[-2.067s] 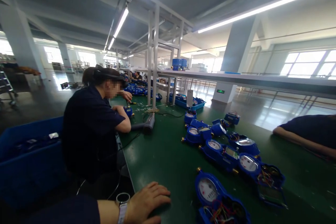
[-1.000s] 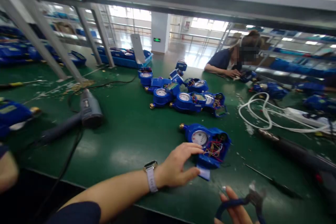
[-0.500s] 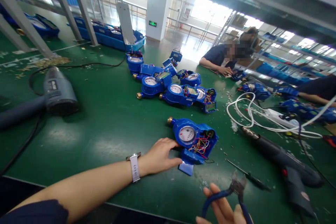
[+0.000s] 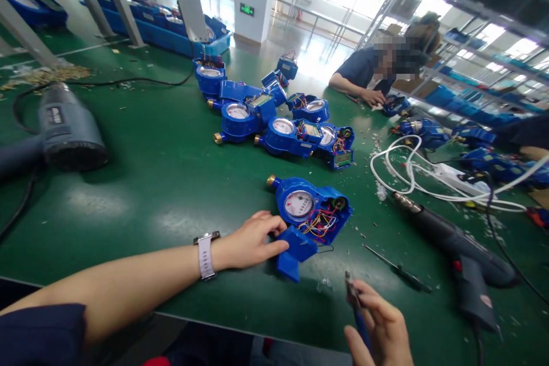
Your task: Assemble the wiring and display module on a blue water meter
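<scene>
A blue water meter (image 4: 299, 205) lies on the green table with its round dial up. Its wiring compartment is uncovered, and red, yellow and white wires (image 4: 318, 224) show inside. My left hand (image 4: 257, 240), a watch at its wrist, pinches the meter's blue hinged cover (image 4: 300, 245) by its left edge, thumb in front. Beyond the thumb the fingertips are partly hidden. Lower right, my right hand (image 4: 381, 320) is closed around blue-handled diagonal cutters (image 4: 361, 323), seen nearly edge-on with jaws pointing up. A screwdriver (image 4: 398, 270) lies to the right of the cutters.
Several more blue meters (image 4: 283, 131) sit grouped farther back. One heat gun (image 4: 71, 126) stands at left; another heat gun (image 4: 458, 251) lies at right beside a white cable (image 4: 412, 168). A blue tray (image 4: 214, 46) holds meters. Another person (image 4: 364, 83) works across the table.
My left hand has tilted the cover toward itself, showing more of its flat side. The cutters have turned from spread and face-on to edge-on, with my right hand higher and farther in.
</scene>
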{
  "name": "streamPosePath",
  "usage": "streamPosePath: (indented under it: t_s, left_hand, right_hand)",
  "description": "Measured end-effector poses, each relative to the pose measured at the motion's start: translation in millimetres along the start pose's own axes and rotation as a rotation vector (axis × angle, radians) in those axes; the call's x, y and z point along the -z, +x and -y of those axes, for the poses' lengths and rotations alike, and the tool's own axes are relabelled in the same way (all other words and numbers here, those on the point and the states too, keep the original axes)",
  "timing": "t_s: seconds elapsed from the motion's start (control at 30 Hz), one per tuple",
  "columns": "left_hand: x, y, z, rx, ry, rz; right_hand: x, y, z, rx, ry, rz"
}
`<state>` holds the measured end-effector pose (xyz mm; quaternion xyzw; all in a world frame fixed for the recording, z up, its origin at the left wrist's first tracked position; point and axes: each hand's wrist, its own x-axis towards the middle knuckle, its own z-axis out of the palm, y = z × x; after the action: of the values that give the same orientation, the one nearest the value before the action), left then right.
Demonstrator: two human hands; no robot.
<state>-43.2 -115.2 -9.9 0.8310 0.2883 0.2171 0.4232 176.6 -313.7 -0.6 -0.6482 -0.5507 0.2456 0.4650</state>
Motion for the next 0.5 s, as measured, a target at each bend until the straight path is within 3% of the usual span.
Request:
streamPosePath:
  t_s: [0.1,0.17,0.33,0.5]
  left_hand:
    - [1.9,-2.1,-0.5,0.021,0.016,-0.014]
    - [2.4,-1.6,-1.3,0.038,0.055,-0.016]
    - [3.6,0.4,-4.4,0.011,0.203,0.007]
    - [1.0,-0.7,-4.2,-0.057,0.167,-0.092]
  right_hand:
    - [-4.7,0.5,-7.0,0.178,-0.442,0.027]
    - [-12.9,1.7,-7.6,0.267,-0.608,0.005]
    - [-28.7,11.4,-9.5,0.329,-0.706,-0.085]
    - [-30.2,20.1,-15.9,0.356,-0.775,-0.124]
